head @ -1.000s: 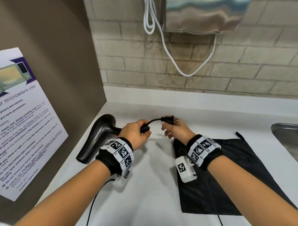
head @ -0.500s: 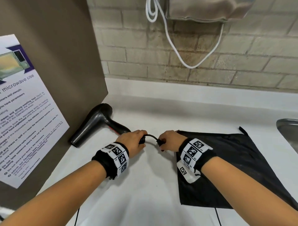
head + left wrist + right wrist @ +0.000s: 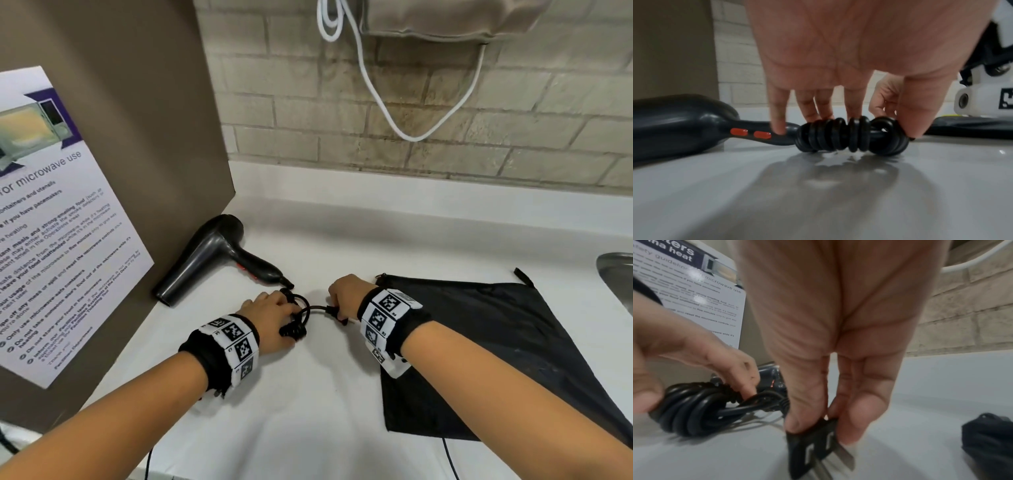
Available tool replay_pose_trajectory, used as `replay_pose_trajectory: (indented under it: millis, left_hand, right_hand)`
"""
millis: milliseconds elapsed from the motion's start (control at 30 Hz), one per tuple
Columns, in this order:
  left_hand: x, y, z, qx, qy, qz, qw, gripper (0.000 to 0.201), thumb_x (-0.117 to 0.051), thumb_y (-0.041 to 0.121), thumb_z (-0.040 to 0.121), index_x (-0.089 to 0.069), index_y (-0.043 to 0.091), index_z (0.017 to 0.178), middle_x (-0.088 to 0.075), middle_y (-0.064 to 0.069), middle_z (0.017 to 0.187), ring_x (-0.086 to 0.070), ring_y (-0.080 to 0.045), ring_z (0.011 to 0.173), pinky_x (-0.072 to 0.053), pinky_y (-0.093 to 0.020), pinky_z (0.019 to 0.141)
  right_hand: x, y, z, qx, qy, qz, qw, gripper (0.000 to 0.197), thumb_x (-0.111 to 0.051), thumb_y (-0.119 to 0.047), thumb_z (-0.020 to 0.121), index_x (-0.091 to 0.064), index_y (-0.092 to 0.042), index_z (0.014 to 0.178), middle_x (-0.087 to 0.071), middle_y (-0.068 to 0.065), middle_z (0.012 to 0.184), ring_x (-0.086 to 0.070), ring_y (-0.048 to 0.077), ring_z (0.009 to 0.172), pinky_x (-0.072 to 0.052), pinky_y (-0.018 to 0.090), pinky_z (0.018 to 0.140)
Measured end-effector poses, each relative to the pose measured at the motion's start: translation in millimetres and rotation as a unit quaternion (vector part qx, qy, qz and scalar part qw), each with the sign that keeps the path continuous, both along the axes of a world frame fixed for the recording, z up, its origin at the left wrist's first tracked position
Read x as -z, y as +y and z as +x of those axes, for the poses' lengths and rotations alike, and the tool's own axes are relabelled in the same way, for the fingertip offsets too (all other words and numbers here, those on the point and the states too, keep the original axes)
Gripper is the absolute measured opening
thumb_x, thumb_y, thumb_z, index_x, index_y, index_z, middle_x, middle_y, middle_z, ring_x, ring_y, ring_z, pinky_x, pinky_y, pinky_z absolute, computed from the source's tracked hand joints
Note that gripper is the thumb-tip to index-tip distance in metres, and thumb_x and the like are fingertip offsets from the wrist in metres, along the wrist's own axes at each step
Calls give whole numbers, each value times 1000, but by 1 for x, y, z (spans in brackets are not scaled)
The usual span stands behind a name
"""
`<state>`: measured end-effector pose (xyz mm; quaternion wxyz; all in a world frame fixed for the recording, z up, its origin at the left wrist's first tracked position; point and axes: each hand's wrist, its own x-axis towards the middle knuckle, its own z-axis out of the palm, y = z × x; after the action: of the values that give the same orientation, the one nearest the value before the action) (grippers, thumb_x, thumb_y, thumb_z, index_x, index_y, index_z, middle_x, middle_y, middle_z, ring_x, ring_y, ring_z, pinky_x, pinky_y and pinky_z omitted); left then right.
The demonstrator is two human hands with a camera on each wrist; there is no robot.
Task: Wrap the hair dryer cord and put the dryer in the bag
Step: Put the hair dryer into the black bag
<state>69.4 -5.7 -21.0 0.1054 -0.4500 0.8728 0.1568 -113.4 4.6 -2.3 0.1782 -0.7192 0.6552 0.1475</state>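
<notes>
The black hair dryer [image 3: 209,255] lies on the white counter [image 3: 308,404] against the brown panel, handle pointing right [image 3: 764,134]. Its black cord is wound into a tight bundle [image 3: 294,327] [image 3: 851,136] [image 3: 692,408] resting on the counter by the handle's end. My left hand [image 3: 270,318] holds this bundle down, thumb and fingers around it [image 3: 838,113]. My right hand [image 3: 346,298] pinches the plug [image 3: 816,441] at the cord's free end, prongs pointing at the camera. The black bag [image 3: 496,349] lies flat on the counter, just right of my right hand.
A brown side panel with a microwave-use poster [image 3: 51,222] walls the left. A brick wall [image 3: 411,113] stands behind, with a white cable [image 3: 387,113] hanging down it. A steel sink rim [image 3: 616,270] shows at the right edge.
Both hands came down from mid-air to the counter with the cord. The bundle now rests on the surface, and the hair dryer lies free of my left hand.
</notes>
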Motion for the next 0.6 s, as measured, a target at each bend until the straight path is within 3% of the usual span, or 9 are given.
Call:
replay_pose_trajectory:
  millis: [67, 167, 233, 333, 400, 500, 600]
  left_hand:
    - [1, -3, 3, -26, 43, 31, 998, 59, -64, 35, 79, -45, 27, 134, -42, -1, 131, -39, -20, 124, -34, -31, 105]
    - [1, -5, 3, -38, 59, 52, 996, 64, -73, 33, 72, -49, 25, 130, -48, -1, 128, -44, -19, 121, -38, -29, 102]
    - [0, -6, 3, -43, 56, 58, 996, 67, -77, 34, 68, -50, 25, 128, -49, 0, 128, -45, -18, 121, -39, -31, 103]
    - [-4, -10, 3, -42, 52, 77, 995, 68, -78, 40, 65, -51, 27, 125, -51, 2, 125, -49, -16, 117, -41, -31, 102]
    - [-9, -13, 1, -52, 69, 92, 992, 64, -76, 44, 67, -52, 28, 124, -53, 3, 122, -52, -14, 114, -43, -33, 100]
    - [-18, -15, -14, -47, 76, 68, 994, 56, -69, 45, 76, -52, 26, 126, -53, 0, 119, -54, -18, 109, -45, -34, 97]
    - [-28, -10, -41, -16, 84, 46, 995, 51, -63, 41, 83, -50, 24, 129, -49, -4, 120, -52, -21, 109, -41, -26, 92]
  right_hand:
    - [2, -5, 2, -2, 11, 1, 1000, 10, -59, -10, 85, -55, -7, 93, -61, 16, 115, -53, 25, 94, -36, 25, 72]
    - [3, -6, 2, -2, 8, -5, 1000, 10, -59, -11, 86, -52, -7, 89, -59, 14, 102, -53, 24, 93, -37, 26, 72]
    - [3, -3, -3, 20, -29, -12, 999, 20, -62, -14, 84, -61, -2, 100, -61, 11, 107, -56, 24, 99, -44, 28, 79]
    - [-3, 3, -23, 115, -116, -26, 986, 23, -62, -24, 84, -64, -15, 105, -61, 3, 111, -56, 20, 104, -46, 28, 85]
    - [-8, 2, -46, 164, -126, -51, 977, 22, -57, -28, 88, -61, -18, 106, -58, 4, 116, -54, 21, 108, -43, 27, 87]
    - [-11, 3, -89, 207, -72, -78, 973, 38, -49, -23, 93, -47, -15, 130, -47, 11, 135, -45, 27, 124, -36, 30, 100]
    - [-6, 12, -125, 247, -24, -45, 968, 54, -44, -13, 93, -27, -15, 144, -36, 10, 147, -39, 28, 132, -33, 34, 107]
